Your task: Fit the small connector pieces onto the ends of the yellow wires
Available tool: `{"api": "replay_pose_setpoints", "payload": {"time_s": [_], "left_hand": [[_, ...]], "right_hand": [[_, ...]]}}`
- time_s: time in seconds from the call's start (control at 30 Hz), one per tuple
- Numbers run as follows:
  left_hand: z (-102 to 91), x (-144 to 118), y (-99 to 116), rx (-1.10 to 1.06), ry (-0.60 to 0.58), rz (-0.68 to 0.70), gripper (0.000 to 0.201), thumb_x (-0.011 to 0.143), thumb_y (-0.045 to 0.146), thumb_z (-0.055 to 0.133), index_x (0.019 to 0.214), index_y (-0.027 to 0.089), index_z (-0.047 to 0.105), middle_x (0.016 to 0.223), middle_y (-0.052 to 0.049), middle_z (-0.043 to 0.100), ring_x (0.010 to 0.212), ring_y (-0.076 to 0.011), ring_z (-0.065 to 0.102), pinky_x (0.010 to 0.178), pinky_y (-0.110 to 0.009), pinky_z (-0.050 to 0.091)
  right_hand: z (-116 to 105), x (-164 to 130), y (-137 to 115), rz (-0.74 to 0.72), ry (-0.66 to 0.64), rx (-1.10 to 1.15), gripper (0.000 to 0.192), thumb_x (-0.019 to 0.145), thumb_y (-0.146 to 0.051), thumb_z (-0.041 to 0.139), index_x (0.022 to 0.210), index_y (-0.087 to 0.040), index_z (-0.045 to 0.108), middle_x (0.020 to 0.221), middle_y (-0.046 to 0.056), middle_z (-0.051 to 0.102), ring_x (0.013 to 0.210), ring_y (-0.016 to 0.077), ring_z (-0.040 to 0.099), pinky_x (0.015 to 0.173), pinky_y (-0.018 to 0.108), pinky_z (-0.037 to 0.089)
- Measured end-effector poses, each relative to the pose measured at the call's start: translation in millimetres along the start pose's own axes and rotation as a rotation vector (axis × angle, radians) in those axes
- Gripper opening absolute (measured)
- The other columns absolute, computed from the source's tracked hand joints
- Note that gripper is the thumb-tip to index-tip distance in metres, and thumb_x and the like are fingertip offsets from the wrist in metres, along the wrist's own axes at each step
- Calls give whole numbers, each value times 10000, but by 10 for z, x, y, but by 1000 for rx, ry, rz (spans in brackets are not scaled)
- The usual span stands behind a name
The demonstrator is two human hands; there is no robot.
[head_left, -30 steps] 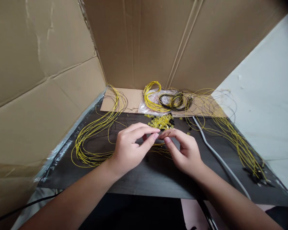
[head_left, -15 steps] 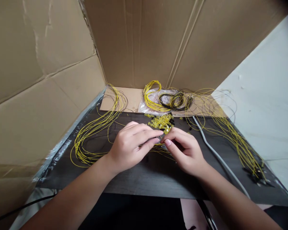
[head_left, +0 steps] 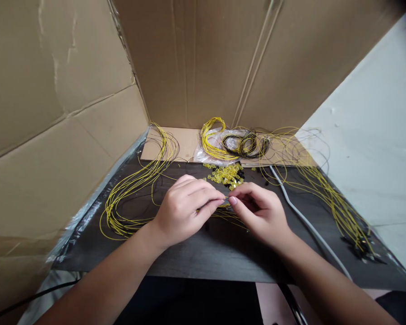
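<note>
Since a second ago both hands have closed in on each other, so that their fingertips now meet over the middle of the dark wood-grain bench (head_left: 203,257). Nearest the viewer, two bare forearms reach in from the bottom edge. The left hand (head_left: 181,212) is curled, thumb and forefinger pinched shut on something very small at their tips; the right hand (head_left: 262,212) is curled likewise, its thumb and forefinger pinching at the same spot. What they pinch is too small to tell for sure, but thin yellow wire strands (head_left: 223,212) run under and between the two hands, touching the fingertips.

Left of the left hand lies a looped bundle of yellow wires (head_left: 128,203), trailing back toward the cardboard. Right of the right hand a grey round cable (head_left: 304,221) runs diagonally across the bench, and beyond it a long spread of yellow and black wires (head_left: 338,207) reaches the right edge. Just behind the fingertips sits a heap of small translucent yellow beads (head_left: 227,174). Farther back, a clear plastic bag (head_left: 206,151) holds coiled yellow and black wires (head_left: 242,144). Brown cardboard walls (head_left: 196,63) stand behind and to the left.
</note>
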State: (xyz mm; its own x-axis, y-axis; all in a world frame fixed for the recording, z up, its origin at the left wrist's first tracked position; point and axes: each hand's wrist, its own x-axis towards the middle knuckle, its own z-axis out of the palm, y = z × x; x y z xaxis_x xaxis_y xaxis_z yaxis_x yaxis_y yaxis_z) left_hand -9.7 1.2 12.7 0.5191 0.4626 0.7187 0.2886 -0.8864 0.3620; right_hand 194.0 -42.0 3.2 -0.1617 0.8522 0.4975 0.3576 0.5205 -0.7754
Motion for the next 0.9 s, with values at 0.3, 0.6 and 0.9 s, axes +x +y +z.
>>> {"api": "replay_pose_setpoints", "payload": {"time_s": [0.3,0.6,0.9], "left_hand": [[20,-25,-27,66,66,2,172,869,188,693,1039,202,675,886,-22,729,775,-132,633,789,-301,468],[-16,-47,-50,97,-42,84,205,871,112,655,1035,234,680,952,-11,736,831,-136,642,815,-317,443],[4,-13,-13,58,-83,-16,55,914,154,610,950,190,630,887,-16,710,821,-142,623,824,-327,429]], "right_hand": [[-18,5,-8,-77,-36,-161,36,912,-186,602,897,-177,634,708,-5,604,575,86,507,528,215,394],[-53,0,-5,-66,-86,-124,54,927,-186,584,903,-172,630,710,-3,604,606,91,530,561,220,421],[-65,-6,36,-244,-105,-228,155,885,-128,638,1035,-166,628,841,27,618,726,105,568,654,239,462]]}}
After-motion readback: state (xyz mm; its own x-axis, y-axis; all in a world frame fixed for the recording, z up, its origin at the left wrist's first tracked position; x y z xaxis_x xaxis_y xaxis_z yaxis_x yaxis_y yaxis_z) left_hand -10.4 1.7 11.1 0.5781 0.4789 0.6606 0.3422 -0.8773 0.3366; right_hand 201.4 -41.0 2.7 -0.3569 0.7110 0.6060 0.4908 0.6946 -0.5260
